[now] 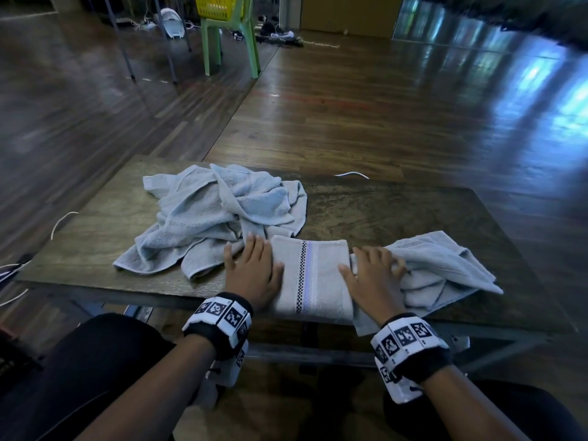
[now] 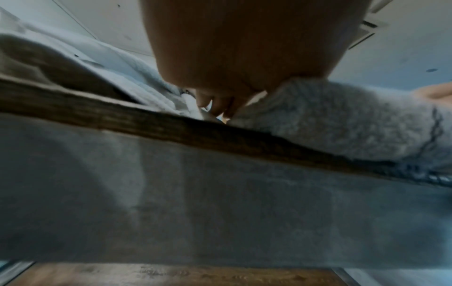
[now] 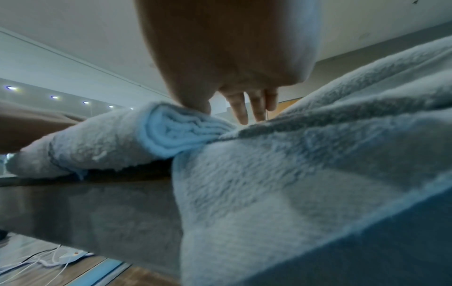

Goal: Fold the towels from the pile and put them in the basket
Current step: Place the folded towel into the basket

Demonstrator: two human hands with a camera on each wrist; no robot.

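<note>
A folded grey towel (image 1: 313,275) with a checkered stripe lies at the table's front edge. My left hand (image 1: 254,268) presses flat on its left side, fingers straight. My right hand (image 1: 372,275) rests flat on its right end, fingers reaching onto a loose crumpled towel (image 1: 445,268) beside it. The right wrist view shows the folded towel's layered end (image 3: 168,133) under the straight fingers (image 3: 242,110). The left wrist view shows my left hand (image 2: 220,104) down on the towel (image 2: 342,123). The pile of unfolded towels (image 1: 216,214) lies behind my left hand. The yellow basket (image 1: 219,6) sits far back.
The wooden table (image 1: 397,214) shows bare top at the right and back. A corner of the loose towel (image 3: 305,183) hangs over the front edge. The basket sits on a green chair (image 1: 229,43) across the wooden floor. White cables lie beside the table at the left.
</note>
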